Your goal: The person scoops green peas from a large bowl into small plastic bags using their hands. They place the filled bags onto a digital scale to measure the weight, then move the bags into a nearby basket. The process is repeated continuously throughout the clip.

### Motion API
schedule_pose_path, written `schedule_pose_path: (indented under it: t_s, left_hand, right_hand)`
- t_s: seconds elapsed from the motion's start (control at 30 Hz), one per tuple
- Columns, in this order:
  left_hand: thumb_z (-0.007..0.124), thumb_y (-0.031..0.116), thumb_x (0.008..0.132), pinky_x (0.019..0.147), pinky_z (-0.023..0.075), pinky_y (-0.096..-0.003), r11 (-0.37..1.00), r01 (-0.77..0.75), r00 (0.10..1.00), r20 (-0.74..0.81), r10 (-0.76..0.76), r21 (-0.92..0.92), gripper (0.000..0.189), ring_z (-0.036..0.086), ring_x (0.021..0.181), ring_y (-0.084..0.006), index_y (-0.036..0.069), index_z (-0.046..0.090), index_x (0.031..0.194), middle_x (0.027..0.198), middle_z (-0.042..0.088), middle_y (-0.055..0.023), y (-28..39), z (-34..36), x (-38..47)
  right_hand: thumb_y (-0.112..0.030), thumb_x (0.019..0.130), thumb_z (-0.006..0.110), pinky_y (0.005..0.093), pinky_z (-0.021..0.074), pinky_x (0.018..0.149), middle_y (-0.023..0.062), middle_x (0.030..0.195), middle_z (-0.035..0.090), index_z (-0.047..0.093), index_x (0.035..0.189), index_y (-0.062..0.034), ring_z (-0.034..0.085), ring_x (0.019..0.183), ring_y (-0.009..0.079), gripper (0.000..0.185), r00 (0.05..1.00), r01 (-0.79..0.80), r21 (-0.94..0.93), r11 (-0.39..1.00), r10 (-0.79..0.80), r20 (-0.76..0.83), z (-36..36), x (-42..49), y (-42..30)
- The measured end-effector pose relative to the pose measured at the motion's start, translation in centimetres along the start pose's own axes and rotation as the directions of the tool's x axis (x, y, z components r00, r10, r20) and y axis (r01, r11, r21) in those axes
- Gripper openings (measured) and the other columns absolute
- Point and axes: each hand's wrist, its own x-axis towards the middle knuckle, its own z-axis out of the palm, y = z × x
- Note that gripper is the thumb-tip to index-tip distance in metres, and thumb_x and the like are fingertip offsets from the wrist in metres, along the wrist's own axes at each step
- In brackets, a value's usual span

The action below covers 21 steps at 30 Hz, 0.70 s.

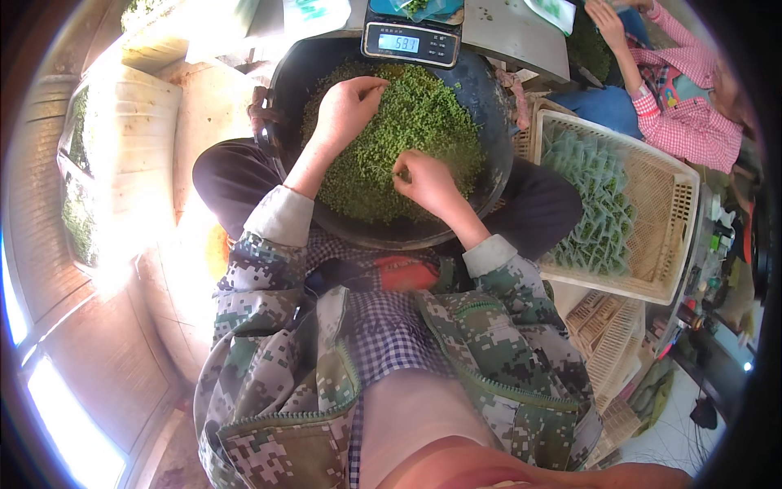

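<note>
A large black tub [498, 91] stands between my legs, heaped with small round green berries [421, 104] that look like green peppercorns. Over the heap's upper left, my left hand [349, 113] is bent with thumb and fingertips together. Lower and to the right, my right hand [427, 182] hovers at the berries with curled fingers. Whether either hand pinches a berry or stem is too small to tell. At the tub's far rim sits a digital scale [410, 44] with a lit display, bearing a small clear bag of berries [419, 7].
To the right, a cream plastic crate [663, 226] holds rows of filled clear bags [589, 202]. Another person in a pink checked shirt [690, 110] sits beyond it. A grey table [513, 36] borders the tub's far side. Large white sacks [131, 153] stand at left.
</note>
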Motion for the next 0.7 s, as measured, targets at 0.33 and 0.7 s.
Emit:
schedule_pose_path:
  t_s: [0.33,0.7]
  left_hand:
    - [0.059,0.016,0.089,0.056,0.0441,-0.0238,0.999,0.019,1.0,0.016,-0.019,-0.037,0.022,0.055,0.059,-0.0062,0.007,0.068,0.107,0.063,0.06,-0.0016,0.2,-0.2,-0.1]
    - [0.059,0.014,0.088,0.055,0.044,-0.0224,0.99,0.05,0.999,0.005,-0.05,-0.135,0.021,0.053,0.059,-0.005,0.005,0.069,0.105,0.066,0.061,0.0007,-0.3,-0.4,-0.4]
  right_hand:
    - [-0.013,0.075,0.068,0.0372,0.0489,0.066,0.0129,0.079,0.064,0.059,0.083,-0.0019,0.063,0.072,0.0284,0.017,0.991,-0.127,0.271,0.954,0.133,-0.004,0.1,0.2,-1.0]
    - [-0.029,0.077,0.074,0.0349,0.0498,0.062,0.0109,0.079,0.066,0.066,0.096,-0.0053,0.064,0.069,0.0233,0.031,0.939,0.115,0.091,0.989,-0.079,-0.335,-7.6,8.5,-2.3]
